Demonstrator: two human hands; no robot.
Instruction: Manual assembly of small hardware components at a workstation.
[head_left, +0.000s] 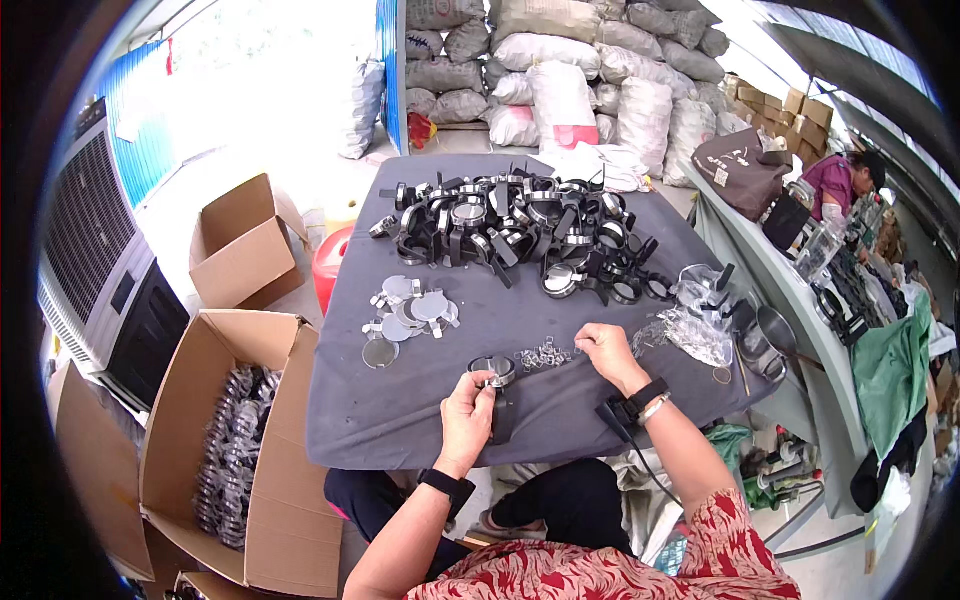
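Observation:
My left hand (464,418) is closed round a wristwatch (497,368) with a round silver case and a black strap, held at the table's near edge. To its right, my right hand (608,354) has thumb and fingers pinched together over the table; whatever is between them is too small to make out. Between the hands lies a small pile of tiny metal pieces (543,356). Left of the watch are several thin round silver discs (428,307). A big heap of similar black-strapped watches (470,215) covers the table's far part.
The grey cloth-covered table (350,420) is in front of me. Clear plastic bags (700,335) and a metal pan (775,328) are at its right. An open carton (290,440) of wrapped items stands left. A person (835,185) sits at another bench, right.

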